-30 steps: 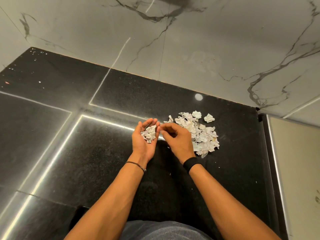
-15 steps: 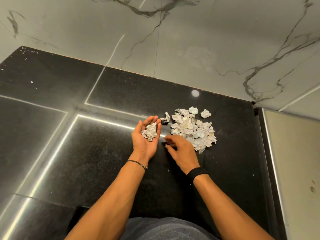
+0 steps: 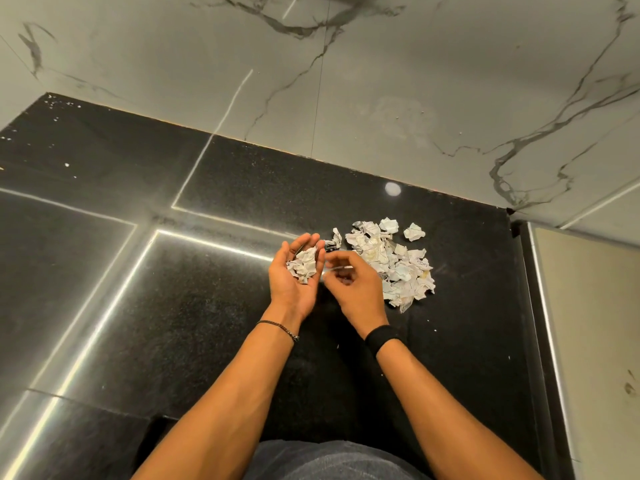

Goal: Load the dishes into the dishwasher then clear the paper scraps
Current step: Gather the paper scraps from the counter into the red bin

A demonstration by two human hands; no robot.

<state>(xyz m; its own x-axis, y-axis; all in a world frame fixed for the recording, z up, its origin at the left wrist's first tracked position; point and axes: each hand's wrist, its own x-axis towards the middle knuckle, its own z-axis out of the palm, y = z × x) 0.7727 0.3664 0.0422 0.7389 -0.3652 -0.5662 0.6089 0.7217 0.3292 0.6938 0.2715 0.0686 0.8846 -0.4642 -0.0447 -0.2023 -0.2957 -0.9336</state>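
Observation:
A heap of crumpled white paper scraps (image 3: 398, 261) lies on the black stone counter (image 3: 173, 306). My left hand (image 3: 294, 282) is cupped palm up just left of the heap and holds several scraps (image 3: 304, 266) in the palm. My right hand (image 3: 356, 289) is beside it, blurred, with its fingers pinched at the left palm's edge; a pale sliver shows at its fingertips. One scrap (image 3: 414, 232) lies apart at the heap's far right, and another scrap (image 3: 336, 237) lies just beyond my left fingertips. No dishes or dishwasher are in view.
A grey marble wall (image 3: 346, 81) rises behind the counter. At the right the counter ends at a dark edge with a pale panel (image 3: 588, 323) beyond it. Bright light streaks reflect on the counter to the left.
My right hand left the front of the heap and came back to the cupped left palm. The left hand has stayed cupped with its scraps.

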